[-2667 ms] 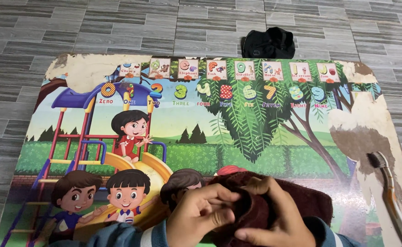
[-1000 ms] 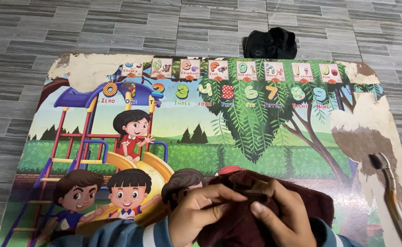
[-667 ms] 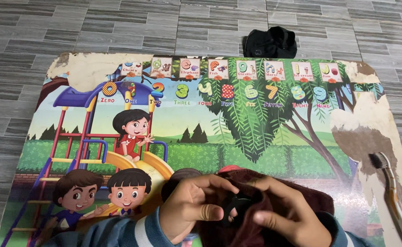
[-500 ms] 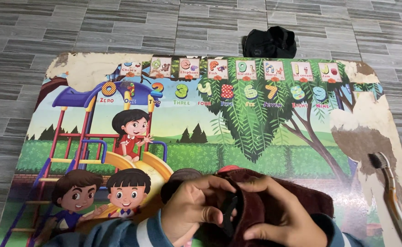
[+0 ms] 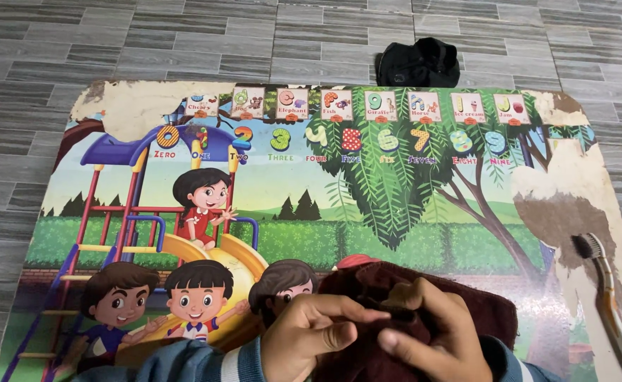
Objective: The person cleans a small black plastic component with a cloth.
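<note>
Item, near edge of the board [image 5: 148,113]: our left hand [image 5: 311,336] and right hand [image 5: 435,339], both resting on a dark maroon cloth [image 5: 481,311]. Left fingers are curled, their tips pinching a fold of the cloth against the thumb; right fingers are bent over the same fold, gripping it from the other side. Striped blue-grey cuffs show at both wrists.

Item, the cloth itself — bunched, lying on the board at its near edge, right of centre, partly over the printed cartoon children.

Item, the board: a low illustrated panel with a playground scene, a slide, a leafy tree and rows of coloured numerals and picture cards along its far edge. Its printed surface is peeled away at the far-left corner and along the right edge.

Item, right edge: a toothbrush [image 5: 608,297] with dark bristles, lying on the peeled patch, apart from the cloth.

Item, beyond the far edge — a black bundle of fabric [image 5: 417,62] on the grey tiled floor [image 5: 113,42].
</note>
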